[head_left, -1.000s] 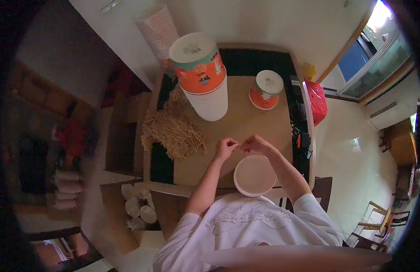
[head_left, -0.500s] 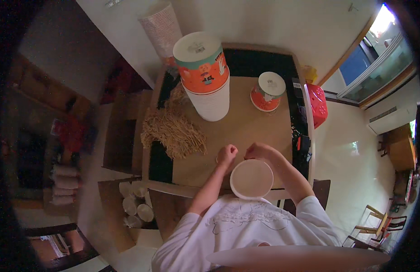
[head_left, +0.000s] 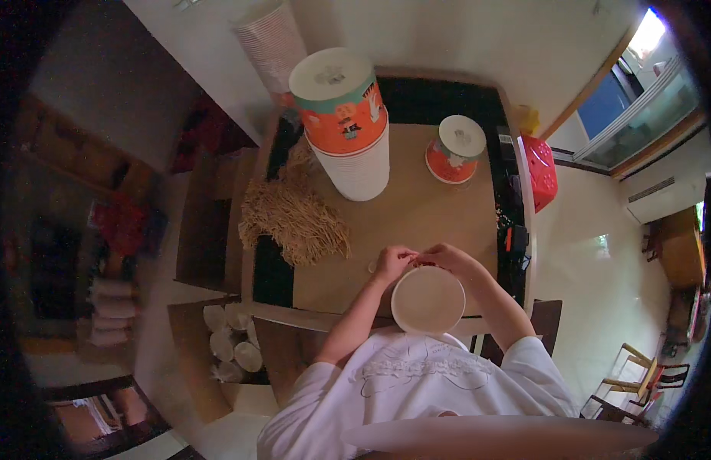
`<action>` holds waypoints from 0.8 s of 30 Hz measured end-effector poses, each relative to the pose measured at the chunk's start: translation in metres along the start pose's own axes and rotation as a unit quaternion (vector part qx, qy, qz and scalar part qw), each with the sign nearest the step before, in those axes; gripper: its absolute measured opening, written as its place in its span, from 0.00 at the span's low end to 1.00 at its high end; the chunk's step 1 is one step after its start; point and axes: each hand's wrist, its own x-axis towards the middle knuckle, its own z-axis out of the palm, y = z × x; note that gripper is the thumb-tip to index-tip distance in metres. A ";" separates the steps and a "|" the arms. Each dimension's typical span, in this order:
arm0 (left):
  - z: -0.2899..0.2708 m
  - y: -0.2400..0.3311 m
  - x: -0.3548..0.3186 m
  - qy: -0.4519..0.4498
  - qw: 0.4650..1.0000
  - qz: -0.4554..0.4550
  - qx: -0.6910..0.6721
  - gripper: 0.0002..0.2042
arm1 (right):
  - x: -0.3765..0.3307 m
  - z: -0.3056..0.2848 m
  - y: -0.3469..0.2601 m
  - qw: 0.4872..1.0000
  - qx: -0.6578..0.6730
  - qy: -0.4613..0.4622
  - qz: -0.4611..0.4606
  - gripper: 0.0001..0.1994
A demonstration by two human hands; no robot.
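Close to my chest, a white paper tub (head_left: 428, 300) is tipped with its open mouth toward me, at the table's near edge. My left hand (head_left: 394, 264) is closed in a pinch just beyond the tub's far rim. My right hand (head_left: 450, 261), also closed, meets it there, its fingers bent at the tub's outer side. What the fingertips hold is too small to make out. To the left lies a heap of tan twine strands (head_left: 294, 222). Behind it stands a tall upside-down stack of orange-and-green printed paper tubs (head_left: 344, 123).
A short printed tub (head_left: 457, 149) stands upside down at the back right. Brown cardboard (head_left: 417, 207) covers the tabletop. Another tub stack (head_left: 271, 46) leans by the wall. A carton of white tubs (head_left: 233, 345) sits at lower left, a red stool (head_left: 538, 172) at right.
My left hand has moved right and slightly up to meet the right hand. Before, a gap separated them. The tub has shifted slightly up and right.
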 end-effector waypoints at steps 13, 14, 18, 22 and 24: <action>0.009 -0.013 0.007 0.030 0.998 0.053 0.025 0.06 | 0.007 -0.005 0.008 0.998 0.044 0.006 0.036 0.08; 0.009 -0.014 0.006 0.046 0.997 0.047 0.029 0.06 | 0.005 -0.005 0.007 1.000 0.019 -0.003 0.011 0.08; 0.001 -0.015 0.001 0.066 0.997 0.031 0.038 0.05 | 0.003 -0.007 -0.001 0.998 -0.036 -0.039 -0.034 0.06; -0.005 -0.009 -0.003 0.019 0.998 -0.002 0.061 0.05 | 0.005 -0.012 -0.003 0.984 -0.175 -0.012 -0.016 0.06; -0.006 -0.005 -0.005 -0.027 0.994 -0.038 -0.096 0.07 | 0.008 -0.009 -0.002 0.979 -0.200 0.006 -0.028 0.07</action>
